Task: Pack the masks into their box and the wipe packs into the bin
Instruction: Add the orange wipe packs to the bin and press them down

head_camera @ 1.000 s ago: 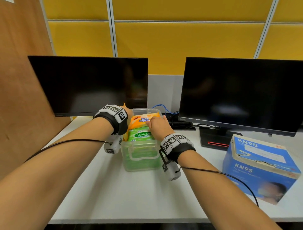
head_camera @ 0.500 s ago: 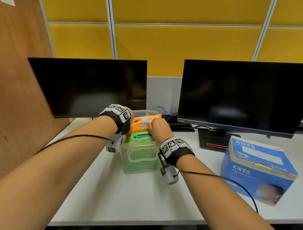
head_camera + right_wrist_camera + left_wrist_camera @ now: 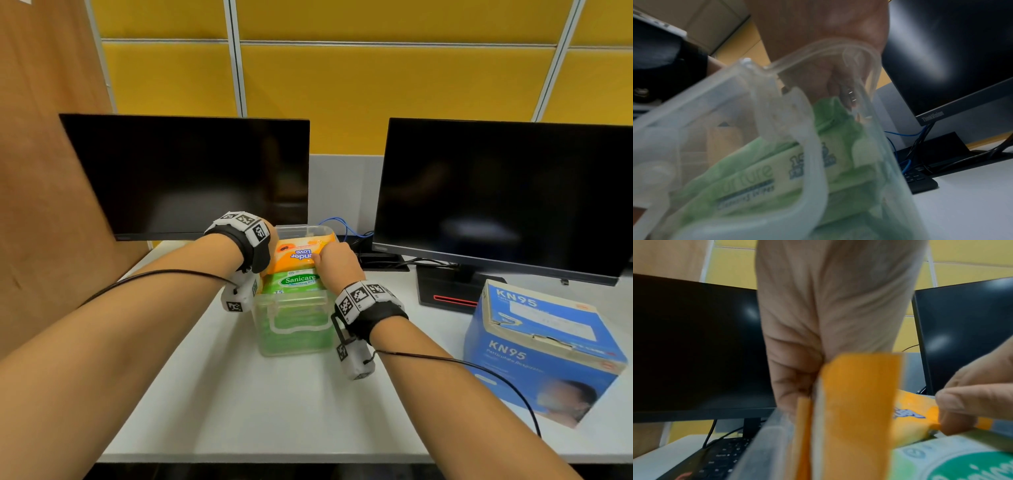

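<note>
A clear plastic bin [image 3: 308, 229] stands mid-desk, stacked with green wipe packs [image 3: 298, 281]. An orange wipe pack [image 3: 297, 251] lies across the top at rim height. My left hand [image 3: 797, 382] grips its left end; in the head view the wristband hides that hand. My right hand [image 3: 318, 259] pinches the pack's right edge with curled fingers [image 3: 953, 412]. The right wrist view shows the bin wall [image 3: 760, 71] and green packs [image 3: 777, 170] behind it. The blue KN95 mask box [image 3: 541, 349] sits at the right, apart from both hands.
Two dark monitors [image 3: 185, 178] [image 3: 503, 195] stand close behind the bin, with cables [image 3: 346, 228] and a keyboard [image 3: 723, 456] at their feet. A wooden panel [image 3: 44, 171] walls the left side. White desk [image 3: 274, 404] stretches in front of the bin.
Both hands have stayed on the orange pack at the bin's top; it has shifted only slightly. The mask box has not moved.
</note>
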A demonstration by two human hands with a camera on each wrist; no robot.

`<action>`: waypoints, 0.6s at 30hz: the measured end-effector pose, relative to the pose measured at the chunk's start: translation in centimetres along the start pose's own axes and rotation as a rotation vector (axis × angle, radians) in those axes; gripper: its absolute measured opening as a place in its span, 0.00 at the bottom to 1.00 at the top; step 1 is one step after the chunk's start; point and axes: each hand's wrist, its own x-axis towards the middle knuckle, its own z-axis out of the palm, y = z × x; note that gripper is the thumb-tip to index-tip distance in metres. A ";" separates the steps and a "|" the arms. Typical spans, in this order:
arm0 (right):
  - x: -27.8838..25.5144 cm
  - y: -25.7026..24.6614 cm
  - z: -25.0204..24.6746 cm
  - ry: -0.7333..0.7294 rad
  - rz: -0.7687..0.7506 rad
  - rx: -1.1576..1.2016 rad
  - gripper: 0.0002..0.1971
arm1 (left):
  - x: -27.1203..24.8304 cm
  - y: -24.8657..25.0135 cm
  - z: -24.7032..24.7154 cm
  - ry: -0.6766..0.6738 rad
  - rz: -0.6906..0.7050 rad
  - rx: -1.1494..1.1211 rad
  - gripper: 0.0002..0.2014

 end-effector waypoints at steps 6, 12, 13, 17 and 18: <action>0.0 0.5 0.2 0.137 -0.013 -0.046 0.19 | -2.6 0.4 -1.8 0.177 -0.010 -0.136 0.15; 0.0 -0.2 -0.6 -0.068 0.205 0.047 0.17 | -3.2 0.1 -4.7 0.364 -0.028 -0.320 0.19; -0.3 -0.3 -0.8 -0.075 0.200 0.010 0.16 | -3.3 -0.2 -4.8 0.375 -0.024 -0.335 0.18; -2.0 -0.5 -1.4 -0.066 0.186 -0.159 0.16 | -3.6 -1.7 -4.7 0.446 0.001 -0.440 0.13; -2.4 -0.3 -1.6 -0.069 0.176 -0.206 0.16 | -3.6 -2.0 -4.6 0.468 0.013 -0.472 0.15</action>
